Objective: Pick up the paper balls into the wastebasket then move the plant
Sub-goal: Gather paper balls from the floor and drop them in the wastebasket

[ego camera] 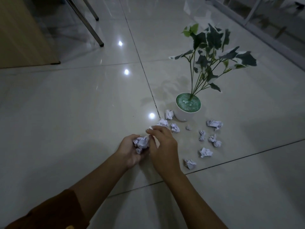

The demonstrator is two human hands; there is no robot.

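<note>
My left hand (130,151) is cupped palm-up low over the floor and holds crumpled white paper balls (141,143). My right hand (162,146) sits just right of it, fingers curled over the held paper, with a small white scrap at its fingertips. Several more paper balls lie on the tiles, such as one (169,114) against the pot, one (214,124) to the right and one (190,164) nearest me. The plant (212,52), with green and white leaves, stands in a white pot (182,115) behind the balls. No wastebasket is in view.
Glossy pale floor tiles (82,113) with dark grout lines spread all around. A wooden cabinet (24,33) stands at the far left, with metal chair or table legs (99,42) beside it. A glass partition with a metal frame (272,35) runs along the far right.
</note>
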